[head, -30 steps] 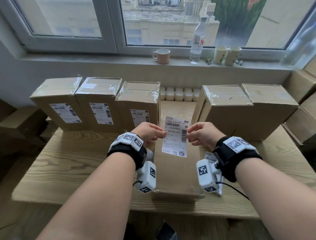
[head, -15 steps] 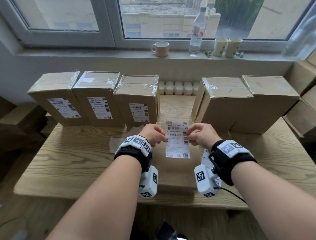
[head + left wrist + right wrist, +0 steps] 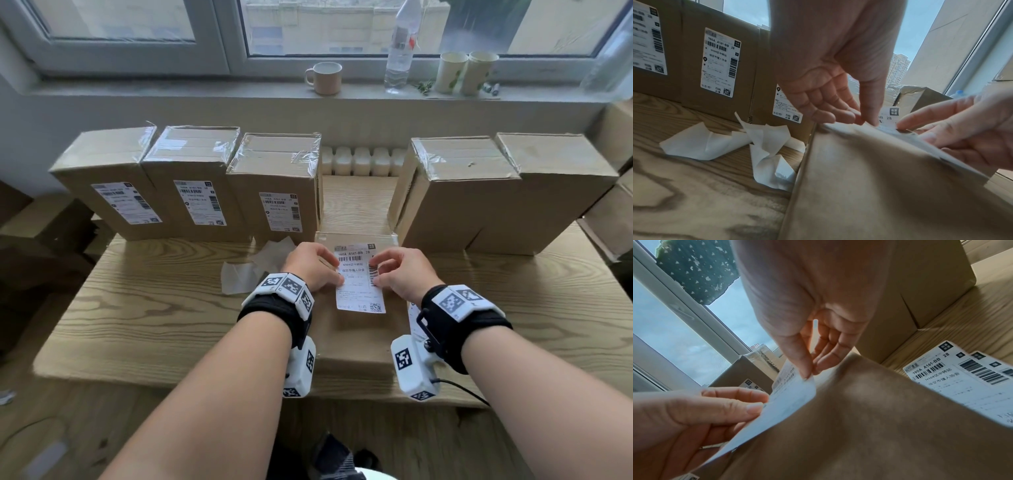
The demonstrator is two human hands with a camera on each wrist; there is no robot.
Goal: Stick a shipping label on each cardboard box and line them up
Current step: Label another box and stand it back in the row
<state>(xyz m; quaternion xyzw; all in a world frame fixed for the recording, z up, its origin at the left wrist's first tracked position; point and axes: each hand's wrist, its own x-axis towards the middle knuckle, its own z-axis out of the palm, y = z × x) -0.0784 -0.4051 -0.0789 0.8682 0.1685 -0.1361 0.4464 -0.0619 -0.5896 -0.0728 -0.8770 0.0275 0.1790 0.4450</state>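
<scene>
Left hand (image 3: 313,270) and right hand (image 3: 402,274) each pinching a side edge of shipping label (image 3: 359,279), held just above flat cardboard box (image 3: 359,337) on table (image 3: 154,308).

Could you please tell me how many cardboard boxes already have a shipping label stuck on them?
3. The labelled boxes stand side by side at the table's back left: left, middle, right. A fourth label is still held by both hands.

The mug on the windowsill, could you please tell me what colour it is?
The mug is pale beige or cream, seen best in the head view.
</scene>
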